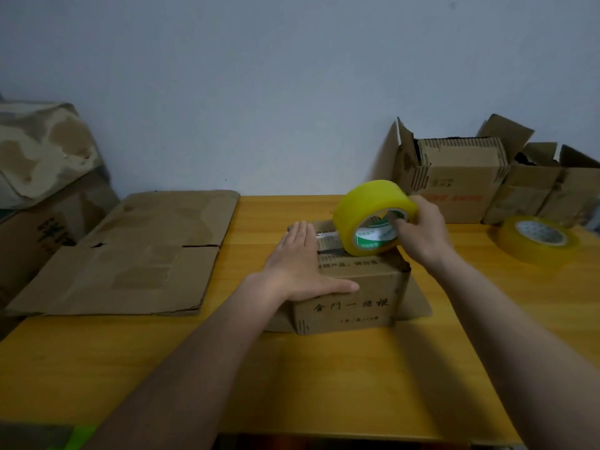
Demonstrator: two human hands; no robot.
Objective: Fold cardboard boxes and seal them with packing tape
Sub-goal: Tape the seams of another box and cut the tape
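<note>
Yellow packing tape on its wide roll (373,217) sits on edge atop the small brown cardboard box (352,297) at the middle of the orange wooden table (324,378). My right hand (422,232) grips the roll from 3 o'clock, fingers hooked into the core and curled over the rim. My left hand (300,264) lies flat on the lid at 9 o'clock of the roll, fingers straight and together, thumb stretched along the near edge.

I judge the box light and thin-walled, so it needs that flat palm to stop it sliding or caving. The roll looks stiff and easy to hold by its core, the film sticky.

I count 2 tape rolls, the second (537,238) flat at 3 o'clock, 1 flattened cardboard sheet (139,254) at 9 o'clock, and at least 2 open boxes (461,177) at 2 o'clock.
</note>
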